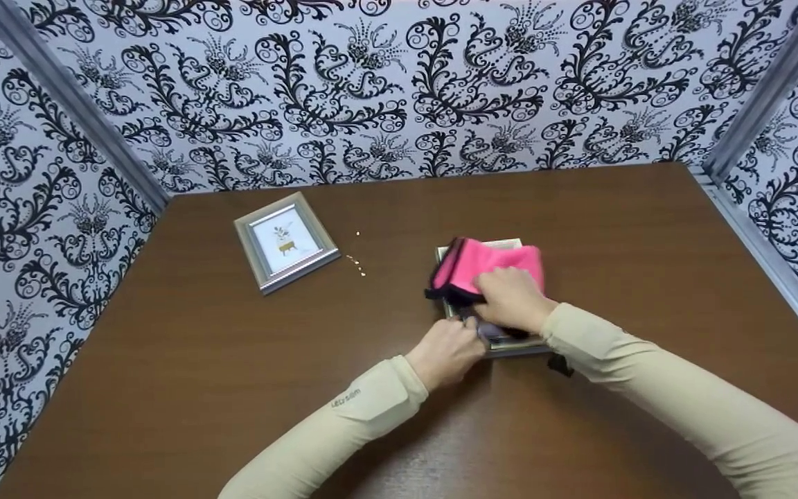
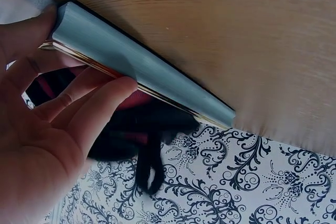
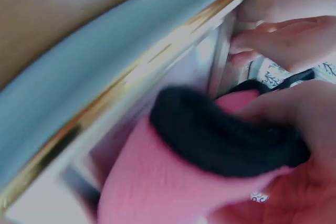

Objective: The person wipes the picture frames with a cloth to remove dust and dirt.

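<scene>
A pink cloth with black edging lies bunched over a picture frame right of the table's middle. My right hand grips the cloth and presses it down onto the frame; the cloth is slightly blurred. At the frame's near left corner, my left hand holds the edge between thumb and fingers. The left wrist view shows the frame's grey outer side with a gold inner line. Up close in the right wrist view, the cloth's black border folds over beneath my fingers. Most of the picture is hidden.
A second picture frame, silver with a plant print, lies at the back left of the brown table. Several small pale bits are scattered beside it. Walls with a black-and-white scroll pattern enclose the table's back and sides.
</scene>
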Available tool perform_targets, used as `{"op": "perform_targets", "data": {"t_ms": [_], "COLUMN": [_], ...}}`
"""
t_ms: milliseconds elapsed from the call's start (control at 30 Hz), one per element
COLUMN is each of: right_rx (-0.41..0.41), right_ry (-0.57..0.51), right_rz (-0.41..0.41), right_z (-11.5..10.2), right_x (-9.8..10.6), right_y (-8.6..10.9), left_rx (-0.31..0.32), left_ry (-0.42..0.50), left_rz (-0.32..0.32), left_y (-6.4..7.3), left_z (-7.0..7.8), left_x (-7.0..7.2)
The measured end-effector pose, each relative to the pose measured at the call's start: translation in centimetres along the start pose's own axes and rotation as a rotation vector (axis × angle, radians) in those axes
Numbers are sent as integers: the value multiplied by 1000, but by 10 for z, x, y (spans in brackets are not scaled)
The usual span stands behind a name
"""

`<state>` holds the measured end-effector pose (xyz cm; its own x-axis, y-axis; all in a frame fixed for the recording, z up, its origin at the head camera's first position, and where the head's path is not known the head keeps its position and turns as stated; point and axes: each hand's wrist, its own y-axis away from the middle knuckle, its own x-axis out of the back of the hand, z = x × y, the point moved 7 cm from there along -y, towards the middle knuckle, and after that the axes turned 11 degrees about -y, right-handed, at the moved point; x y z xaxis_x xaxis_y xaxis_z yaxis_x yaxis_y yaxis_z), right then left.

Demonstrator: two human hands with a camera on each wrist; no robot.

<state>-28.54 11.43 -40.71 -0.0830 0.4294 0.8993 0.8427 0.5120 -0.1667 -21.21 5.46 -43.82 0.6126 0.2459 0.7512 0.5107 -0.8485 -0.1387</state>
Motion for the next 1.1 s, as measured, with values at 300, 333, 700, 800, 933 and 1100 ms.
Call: {"op": "perform_targets", "data": {"t_ms": [300, 333, 700, 800, 933, 1100], "right_rx": [65, 72, 372, 436, 354, 216], "right_ry": [-106, -98, 54, 108, 201, 317], "right_rz": [-126, -136, -166, -183, -166, -74], "right_z": [-3, -3, 1, 14, 33, 37], "right_x": [-8, -8, -9, -4, 10, 20], "right_y": [-4, -4, 7, 17, 30, 41], "left_rx": [33, 46, 106, 86, 74, 69], "left_ry": [-1, -11, -49, -27, -29, -29], "left_rz": [98, 115, 196, 178, 170, 150], "left_y": [8, 10, 23, 21, 20, 25], "left_z": [-4, -4, 1, 2, 2, 2], "left_x": [3, 3, 6, 5, 5, 4]}}
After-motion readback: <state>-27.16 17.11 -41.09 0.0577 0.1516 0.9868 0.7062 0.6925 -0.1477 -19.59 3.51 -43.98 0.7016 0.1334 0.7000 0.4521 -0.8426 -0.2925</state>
